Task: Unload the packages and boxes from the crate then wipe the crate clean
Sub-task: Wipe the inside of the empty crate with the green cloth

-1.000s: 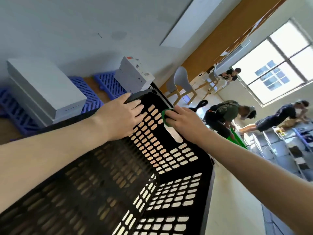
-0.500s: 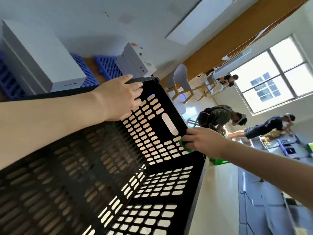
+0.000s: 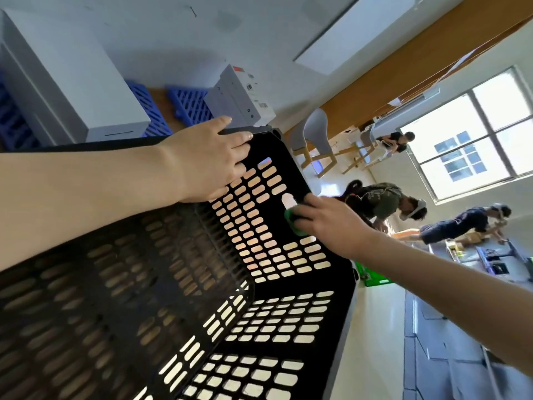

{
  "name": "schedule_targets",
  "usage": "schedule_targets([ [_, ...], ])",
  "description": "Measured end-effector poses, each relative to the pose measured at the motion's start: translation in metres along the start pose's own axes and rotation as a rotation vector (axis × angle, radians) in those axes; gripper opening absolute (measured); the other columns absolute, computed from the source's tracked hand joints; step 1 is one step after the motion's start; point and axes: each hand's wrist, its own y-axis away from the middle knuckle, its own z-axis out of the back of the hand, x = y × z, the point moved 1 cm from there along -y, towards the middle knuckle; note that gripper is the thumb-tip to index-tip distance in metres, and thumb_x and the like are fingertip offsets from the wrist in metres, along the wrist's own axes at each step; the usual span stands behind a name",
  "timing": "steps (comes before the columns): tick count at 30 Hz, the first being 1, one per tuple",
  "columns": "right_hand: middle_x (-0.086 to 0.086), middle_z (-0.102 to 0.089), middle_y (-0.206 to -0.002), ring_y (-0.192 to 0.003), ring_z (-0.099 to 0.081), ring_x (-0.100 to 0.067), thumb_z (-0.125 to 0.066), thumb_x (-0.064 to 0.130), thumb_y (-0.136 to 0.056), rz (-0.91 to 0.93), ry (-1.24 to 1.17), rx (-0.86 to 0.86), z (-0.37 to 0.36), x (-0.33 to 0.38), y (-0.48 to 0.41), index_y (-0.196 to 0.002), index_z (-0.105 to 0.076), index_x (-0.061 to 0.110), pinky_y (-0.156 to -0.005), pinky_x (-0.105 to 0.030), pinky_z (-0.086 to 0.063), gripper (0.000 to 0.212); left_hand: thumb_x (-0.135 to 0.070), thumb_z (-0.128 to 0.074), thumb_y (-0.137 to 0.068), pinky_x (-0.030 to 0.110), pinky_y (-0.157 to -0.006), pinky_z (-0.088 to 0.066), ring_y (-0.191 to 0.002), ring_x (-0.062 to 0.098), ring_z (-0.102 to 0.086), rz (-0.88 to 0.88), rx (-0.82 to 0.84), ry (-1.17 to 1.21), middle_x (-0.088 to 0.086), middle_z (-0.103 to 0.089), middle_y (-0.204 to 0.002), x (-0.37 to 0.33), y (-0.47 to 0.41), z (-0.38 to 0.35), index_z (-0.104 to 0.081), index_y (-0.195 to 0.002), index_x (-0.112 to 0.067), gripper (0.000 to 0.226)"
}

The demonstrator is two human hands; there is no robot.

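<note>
While my left hand grips the far rim of the empty black crate, my right hand fingers clench a green cloth against its end wall, beside the handle slot; white boxes sit behind on blue pallets.

The single head-worn camera is looking forward and down, rolled sideways, sitting close over the crate and facing the window beyond.
</note>
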Motion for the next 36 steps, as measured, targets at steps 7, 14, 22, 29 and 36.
schedule_targets([
  [7, 0.001, -0.068, -0.102, -0.084, -0.053, -0.021, -0.076, 0.01, -0.072, 0.058, -0.027, 0.1, 0.0, 0.001, -0.003, -0.09, -0.074, 0.018, -0.065, -0.032, -0.051, 0.019, -0.045, -0.03, -0.101, 0.054, -0.117, -0.016, -0.15, 0.033, -0.006, -0.017, 0.013, 0.0, 0.016, -0.016, -0.161, -0.001, -0.001, -0.001, -0.029, -0.149, -0.013, 0.058],
  [14, -0.009, -0.067, -0.111, -0.091, -0.057, -0.031, -0.068, 0.001, -0.077, -0.132, 0.063, -0.172, 0.021, -0.042, -0.071, -0.099, -0.071, 0.009, -0.077, -0.038, -0.052, 0.023, -0.047, -0.027, -0.1, 0.051, -0.117, -0.019, -0.149, 0.033, -0.01, -0.009, -0.026, -0.022, 0.016, -0.021, -0.159, 0.0, -0.002, -0.005, -0.036, -0.145, -0.014, 0.056],
  [22, 0.006, -0.066, -0.109, -0.094, -0.052, -0.018, -0.073, 0.014, -0.076, 0.105, -0.11, 0.262, -0.001, 0.011, 0.071, -0.092, -0.073, 0.024, -0.075, -0.031, -0.054, 0.019, -0.046, -0.03, -0.101, 0.051, -0.118, -0.021, -0.15, 0.031, -0.008, -0.007, 0.016, -0.001, 0.015, -0.015, -0.161, 0.002, -0.001, 0.0, -0.029, -0.149, -0.016, 0.056],
  [29, -0.002, -0.068, -0.108, -0.09, -0.056, -0.022, -0.069, 0.012, -0.077, 0.109, 0.055, 0.083, 0.006, -0.018, -0.011, -0.095, -0.073, 0.017, -0.073, -0.033, -0.051, 0.019, -0.045, -0.032, -0.101, 0.052, -0.116, -0.024, -0.149, 0.032, -0.011, -0.008, -0.004, -0.017, 0.013, -0.021, -0.159, -0.001, -0.004, -0.003, -0.036, -0.146, -0.015, 0.054],
  [36, -0.006, -0.068, -0.105, -0.091, -0.056, -0.027, -0.059, 0.007, -0.084, -0.081, 0.131, -0.151, 0.016, -0.043, -0.079, -0.094, -0.071, 0.012, -0.076, -0.037, -0.049, 0.017, -0.045, -0.029, -0.101, 0.052, -0.116, -0.024, -0.149, 0.032, -0.012, -0.02, -0.03, -0.045, 0.013, -0.023, -0.157, 0.0, -0.006, -0.006, -0.035, -0.144, -0.017, 0.052],
])
